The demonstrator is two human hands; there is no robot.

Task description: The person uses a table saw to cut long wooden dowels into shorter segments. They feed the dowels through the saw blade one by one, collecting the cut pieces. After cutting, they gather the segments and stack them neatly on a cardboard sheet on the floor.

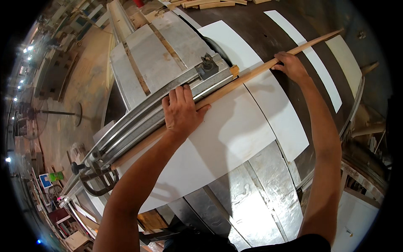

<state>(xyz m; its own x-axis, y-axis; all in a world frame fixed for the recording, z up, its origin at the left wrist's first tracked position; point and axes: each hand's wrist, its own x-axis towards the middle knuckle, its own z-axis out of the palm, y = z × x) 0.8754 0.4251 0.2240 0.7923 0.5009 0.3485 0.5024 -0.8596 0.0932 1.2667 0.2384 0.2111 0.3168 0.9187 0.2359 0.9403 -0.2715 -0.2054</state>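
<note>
A long wooden strip (226, 91) runs diagonally along a ribbed metal fence (138, 126) and past its end toward the upper right. My left hand (181, 110) is closed over both, its fingers hooked on the fence and its thumb against the strip. Farther along, my right hand (291, 66) grips the strip between thumb and fingers. Beneath the strip lies a large white panel (235, 130). A narrower white panel (283, 113) adjoins it on the right, with a thin dark line between them.
The slotted metal saw table (147, 54) extends beyond the fence, which carries a dark stop block (208, 67). A handle (98, 180) sits at its near end. One narrow white strip (308, 59) and a cream piece (344, 61) lie on the dark surface. Wood offcuts (210, 3) are behind.
</note>
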